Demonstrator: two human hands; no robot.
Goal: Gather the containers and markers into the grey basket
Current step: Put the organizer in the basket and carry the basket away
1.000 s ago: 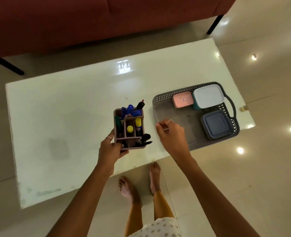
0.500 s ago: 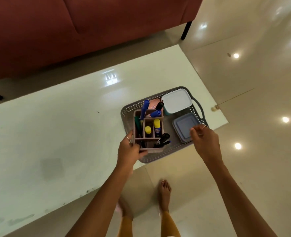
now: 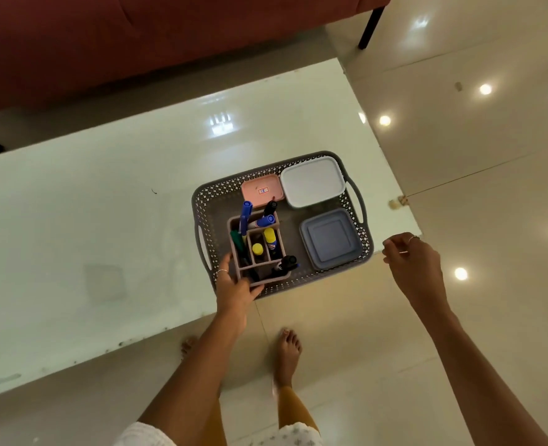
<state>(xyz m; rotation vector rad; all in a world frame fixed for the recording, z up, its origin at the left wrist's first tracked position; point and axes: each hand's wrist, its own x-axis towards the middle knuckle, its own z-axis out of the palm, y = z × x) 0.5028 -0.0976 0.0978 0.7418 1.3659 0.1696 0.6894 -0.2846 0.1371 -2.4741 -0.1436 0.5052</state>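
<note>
The grey perforated basket (image 3: 203, 201) stands at the right end of the white table (image 3: 105, 204). Inside it lie a pink container (image 3: 261, 190), a white-lidded container (image 3: 312, 181) and a blue-grey container (image 3: 330, 238). A pinkish divided organiser (image 3: 274, 278) holding blue, black, green and yellow-capped markers (image 3: 263, 222) is in the basket's left half. My left hand (image 3: 235, 289) grips the organiser's near corner. My right hand (image 3: 412, 259) hovers just right of the basket's near right corner, fingers loosely curled, holding nothing.
A dark red sofa (image 3: 137, 33) with black legs runs along the table's far side. Glossy beige floor tiles (image 3: 475, 156) surround the table. My bare feet (image 3: 287, 349) stand at the table's near edge, under the basket.
My left hand has carried the organiser from the table into the basket and lowered it there. My right hand has moved from the basket's left side to off its right corner.
</note>
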